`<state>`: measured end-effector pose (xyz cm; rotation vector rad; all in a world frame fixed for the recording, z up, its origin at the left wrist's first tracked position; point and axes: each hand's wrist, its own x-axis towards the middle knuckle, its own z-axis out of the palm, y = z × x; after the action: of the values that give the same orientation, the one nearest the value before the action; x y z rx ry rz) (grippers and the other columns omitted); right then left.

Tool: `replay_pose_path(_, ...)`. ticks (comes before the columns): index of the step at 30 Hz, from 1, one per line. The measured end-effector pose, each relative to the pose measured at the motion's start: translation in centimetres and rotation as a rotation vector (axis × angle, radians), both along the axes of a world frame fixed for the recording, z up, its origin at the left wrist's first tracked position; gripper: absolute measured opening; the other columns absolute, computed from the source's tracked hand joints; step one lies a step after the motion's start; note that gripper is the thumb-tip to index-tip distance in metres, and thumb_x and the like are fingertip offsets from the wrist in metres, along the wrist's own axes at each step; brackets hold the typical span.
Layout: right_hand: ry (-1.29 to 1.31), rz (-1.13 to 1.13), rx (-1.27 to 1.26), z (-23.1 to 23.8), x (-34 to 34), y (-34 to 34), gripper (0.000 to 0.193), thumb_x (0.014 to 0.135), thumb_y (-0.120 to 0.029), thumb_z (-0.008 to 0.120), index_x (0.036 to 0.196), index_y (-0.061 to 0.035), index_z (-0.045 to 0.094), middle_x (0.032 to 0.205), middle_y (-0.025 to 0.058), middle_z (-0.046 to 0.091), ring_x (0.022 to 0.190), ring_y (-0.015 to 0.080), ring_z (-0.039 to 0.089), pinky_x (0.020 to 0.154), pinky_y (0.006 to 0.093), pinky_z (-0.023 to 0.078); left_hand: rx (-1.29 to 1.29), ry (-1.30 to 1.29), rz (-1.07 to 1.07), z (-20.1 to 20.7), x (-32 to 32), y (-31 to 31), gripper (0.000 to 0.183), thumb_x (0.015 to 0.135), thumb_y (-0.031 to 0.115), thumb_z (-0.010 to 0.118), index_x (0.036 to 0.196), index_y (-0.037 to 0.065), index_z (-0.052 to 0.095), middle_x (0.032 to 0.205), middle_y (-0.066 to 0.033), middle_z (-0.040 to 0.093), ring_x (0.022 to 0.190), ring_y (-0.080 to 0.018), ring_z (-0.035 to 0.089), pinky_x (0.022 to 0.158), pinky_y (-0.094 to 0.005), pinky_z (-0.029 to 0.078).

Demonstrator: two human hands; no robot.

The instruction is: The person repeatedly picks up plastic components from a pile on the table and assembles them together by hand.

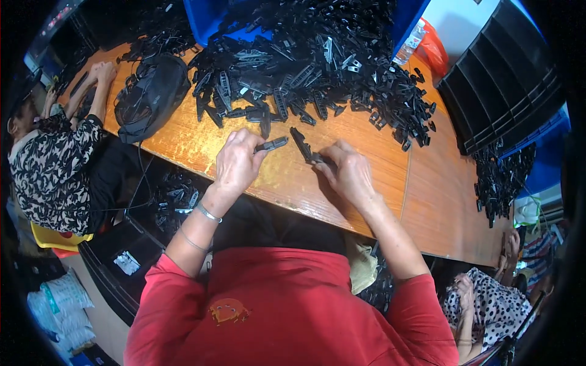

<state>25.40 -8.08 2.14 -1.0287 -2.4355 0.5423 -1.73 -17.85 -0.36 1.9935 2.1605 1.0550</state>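
Note:
Over the near part of the wooden table [390, 168], my left hand [235, 161] is closed on a small dark grey plastic part [271, 144], pinched between thumb and fingers and pointing right. My right hand [351, 174] is closed too, gripping the lower end of a long, narrow black plastic part [299, 143] that tilts up to the left. The two held parts are a short way apart, not touching. Just beyond them lies a big heap of black plastic parts [299, 79], some long and ribbed, and one stands near my left fingertips.
A black bag [155, 94] sits at the left, with a co-worker [55, 165] beyond it. Blue bins [204, 21] border the heap. A bottle [410, 41] and red bag [434, 49] stand behind right. Black trays [500, 73] lean at the right; another person [482, 305] sits lower right.

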Motion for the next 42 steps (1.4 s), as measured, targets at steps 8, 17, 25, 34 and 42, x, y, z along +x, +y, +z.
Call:
replay_pose_path(8,0.168,0.041,0.021,-1.4,-4.2,-0.5,0.027,0.088,-0.016,0.091,0.113,-0.0062,0.086,0.102,0.0137,0.072,0.090,0.0357,0.075,0.077,0.0472,0.060,-0.020,-0.043,-0.154,0.0,0.6,-0.7,0.018,0.087,0.005,0.086,0.103,0.003,0.079,0.101,-0.0126,0.069,0.101,-0.0369,0.068,0.089,-0.0467,0.056)
replay_pose_path(17,-0.035,0.208,0.033,-1.5,-5.2,-0.1,0.023,0.088,-0.018,0.089,0.108,-0.0068,0.084,0.097,0.0135,0.072,0.089,0.0393,0.075,0.076,0.0511,0.059,0.011,-0.067,-0.195,-0.5,0.7,-1.3,0.019,0.084,0.001,0.086,0.100,0.004,0.077,0.101,-0.0133,0.068,0.101,-0.0380,0.068,0.087,-0.0484,0.057)
replay_pose_path(25,-0.024,0.342,0.056,0.4,-6.3,-3.2,0.016,0.095,-0.016,0.080,0.089,-0.0021,0.076,0.098,0.0181,0.070,0.085,0.0416,0.076,0.075,0.0530,0.062,-0.132,-0.085,-0.254,1.2,-1.8,-3.8,0.019,0.085,0.001,0.087,0.101,0.001,0.077,0.097,-0.0152,0.068,0.097,-0.0377,0.070,0.085,-0.0454,0.056)
replay_pose_path(34,0.003,-0.290,0.253,-2.4,6.0,8.1,0.012,0.097,-0.015,0.081,0.106,-0.0079,0.085,0.104,0.0177,0.074,0.094,0.0400,0.077,0.082,0.0490,0.063,-0.355,-0.199,-0.088,6.7,-8.3,-7.7,0.021,0.091,-0.002,0.079,0.112,-0.001,0.079,0.108,-0.0170,0.077,0.104,-0.0356,0.075,0.095,-0.0424,0.059)
replay_pose_path(42,-0.202,-0.367,0.267,-2.5,6.0,14.6,0.022,0.101,-0.015,0.072,0.119,-0.0120,0.084,0.119,0.0221,0.072,0.098,0.0458,0.076,0.087,0.0555,0.062,-0.004,0.127,-0.334,1.5,2.8,4.3,0.024,0.093,0.002,0.080,0.117,0.005,0.077,0.113,-0.0130,0.071,0.113,-0.0362,0.068,0.096,-0.0463,0.057)
